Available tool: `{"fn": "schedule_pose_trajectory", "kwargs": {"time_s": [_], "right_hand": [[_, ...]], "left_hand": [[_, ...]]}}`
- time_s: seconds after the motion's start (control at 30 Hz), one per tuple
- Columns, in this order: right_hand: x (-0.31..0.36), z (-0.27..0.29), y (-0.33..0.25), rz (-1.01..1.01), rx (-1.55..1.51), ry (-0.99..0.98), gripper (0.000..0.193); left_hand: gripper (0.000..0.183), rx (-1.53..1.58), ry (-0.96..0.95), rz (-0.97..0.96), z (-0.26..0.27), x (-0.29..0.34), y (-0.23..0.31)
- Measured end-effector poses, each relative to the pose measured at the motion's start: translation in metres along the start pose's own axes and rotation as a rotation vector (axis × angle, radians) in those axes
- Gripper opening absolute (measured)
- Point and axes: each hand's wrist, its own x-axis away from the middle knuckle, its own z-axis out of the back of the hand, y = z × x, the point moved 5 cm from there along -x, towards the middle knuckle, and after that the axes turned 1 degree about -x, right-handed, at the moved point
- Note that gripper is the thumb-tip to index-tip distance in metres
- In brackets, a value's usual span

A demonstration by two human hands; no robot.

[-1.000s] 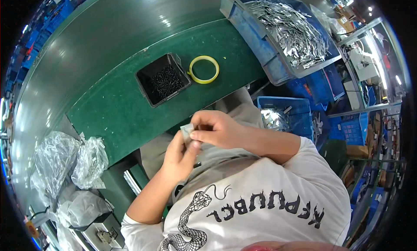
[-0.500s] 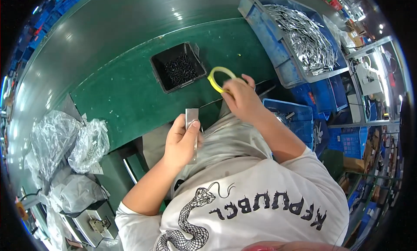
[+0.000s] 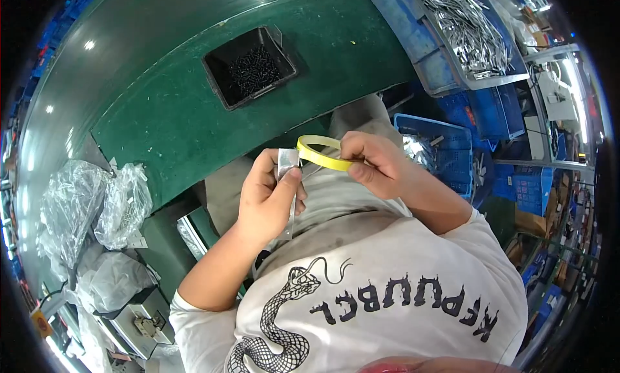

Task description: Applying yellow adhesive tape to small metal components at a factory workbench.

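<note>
My left hand (image 3: 268,195) is closed round a bundle of flat, silvery metal strips (image 3: 289,158), held upright above my lap. A roll of yellow tape (image 3: 327,161) is pinched between the thumb and fingers of my right hand (image 3: 378,163). The left side of the roll meets the upper end of the strips; whether tape sticks to them I cannot tell. Part of the bundle is hidden behind my left thumb and fingers.
On the green table (image 3: 161,127) stands a black bin (image 3: 216,82) of small black parts. At the upper right is a blue crate (image 3: 445,69) heaped with metal strips, with another blue crate (image 3: 429,121) below it. Clear plastic bags (image 3: 123,205) lie at the left.
My right hand has brought the yellow tape roll down and left to the top of the metal strips. My left hand keeps its hold. The view has shifted, so the table sits higher.
</note>
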Motion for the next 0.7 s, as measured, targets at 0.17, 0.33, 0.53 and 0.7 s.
{"fn": "schedule_pose_trajectory", "kwargs": {"time_s": [0.17, 0.33, 0.53, 0.7], "right_hand": [[-0.0004, -0.0017, -0.0005, -0.025, -0.032, -0.024, 0.024], [-0.0019, -0.0028, -0.0036, 0.015, 0.003, -0.019, 0.021], [-0.0016, -0.0046, -0.0014, -0.008, 0.021, -0.035, 0.02], [-0.001, -0.0046, 0.0024, 0.013, 0.074, -0.024, 0.022]], "left_hand": [[0.012, -0.022, -0.013, -0.029, -0.0014, 0.0022, 0.0019], [0.011, -0.079, 0.005, -0.019, -0.0002, 0.0032, 0.0031], [0.017, -0.138, 0.032, -0.054, 0.0016, 0.0022, 0.0029], [0.021, -0.199, 0.035, -0.086, 0.0049, 0.0001, -0.0009]]}}
